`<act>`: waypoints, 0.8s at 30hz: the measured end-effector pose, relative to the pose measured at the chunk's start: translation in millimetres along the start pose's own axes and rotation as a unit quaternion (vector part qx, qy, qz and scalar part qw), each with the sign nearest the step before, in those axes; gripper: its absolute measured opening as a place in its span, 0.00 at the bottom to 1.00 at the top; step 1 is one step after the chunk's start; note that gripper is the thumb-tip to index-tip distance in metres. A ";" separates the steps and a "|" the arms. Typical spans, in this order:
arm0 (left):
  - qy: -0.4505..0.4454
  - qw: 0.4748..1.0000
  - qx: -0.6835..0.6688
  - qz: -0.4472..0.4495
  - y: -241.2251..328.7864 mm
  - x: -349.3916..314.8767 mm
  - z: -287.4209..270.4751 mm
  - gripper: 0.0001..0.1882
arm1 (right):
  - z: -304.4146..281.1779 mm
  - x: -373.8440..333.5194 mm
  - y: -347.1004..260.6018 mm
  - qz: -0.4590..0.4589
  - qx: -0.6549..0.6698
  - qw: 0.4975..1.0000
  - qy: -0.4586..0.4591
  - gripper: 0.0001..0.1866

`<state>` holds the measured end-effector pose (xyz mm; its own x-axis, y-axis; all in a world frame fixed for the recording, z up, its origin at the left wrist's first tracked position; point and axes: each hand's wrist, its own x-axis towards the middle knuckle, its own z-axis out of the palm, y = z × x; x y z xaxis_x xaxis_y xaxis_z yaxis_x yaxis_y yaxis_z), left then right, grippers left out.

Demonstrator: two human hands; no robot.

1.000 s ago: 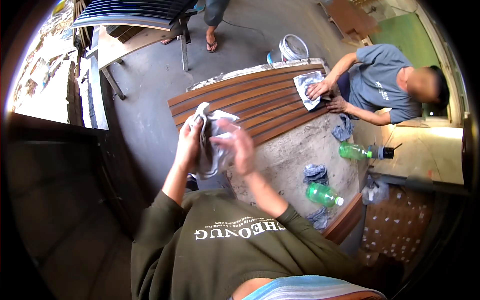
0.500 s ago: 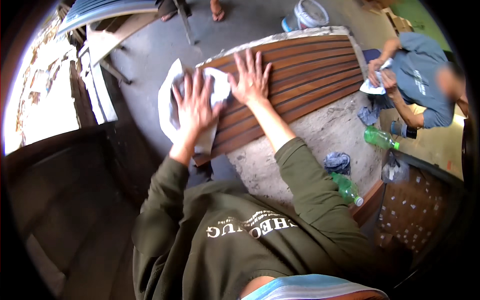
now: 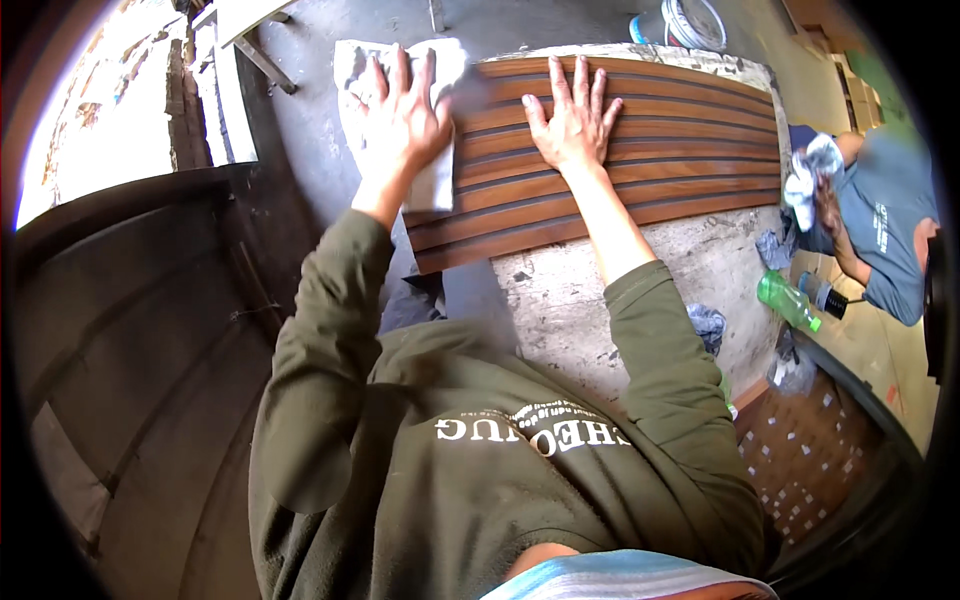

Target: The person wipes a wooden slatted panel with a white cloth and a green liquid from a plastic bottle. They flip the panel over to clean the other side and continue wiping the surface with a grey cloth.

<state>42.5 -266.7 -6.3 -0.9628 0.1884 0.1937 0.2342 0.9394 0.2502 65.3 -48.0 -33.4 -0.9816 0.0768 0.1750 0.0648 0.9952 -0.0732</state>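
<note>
My left hand (image 3: 408,118) lies with fingers stretched out on a white cloth (image 3: 432,188), pressing it at the left end of a brown slatted wooden panel (image 3: 690,147). Part of the cloth hangs past the panel's end. To the right, my right hand (image 3: 572,125) rests flat on the slats, fingers spread, with nothing in it. Dark grooves run lengthwise between the panel's slats. It lies on a rough, pale, stained work surface (image 3: 565,295).
At the right, a co-worker in a blue-grey shirt (image 3: 885,205) holds a white cloth (image 3: 812,180). Nearby are a green plastic bottle (image 3: 787,300), a dark cup (image 3: 822,296) and a crumpled blue-grey rag (image 3: 707,327). A white bucket (image 3: 692,25) stands beyond the panel.
My left hand and the cloth have slid away from me toward the panel's far left corner. My right hand stays flat on the slats. The whole view has shifted; the co-worker's cloth has moved.
</note>
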 end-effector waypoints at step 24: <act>-0.136 0.896 -0.385 -0.175 -2.7 -162.8 -7.5 0.42 | -15.5 -3.4 -8.2 0.020 0.000 0.999 -0.042 0.36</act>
<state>199.7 -302.1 -31.4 -0.9683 0.0813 -0.2361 -0.1656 0.4986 0.8509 70.9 -55.5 -18.2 -0.9898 0.1112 0.0888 0.1043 0.9914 -0.0790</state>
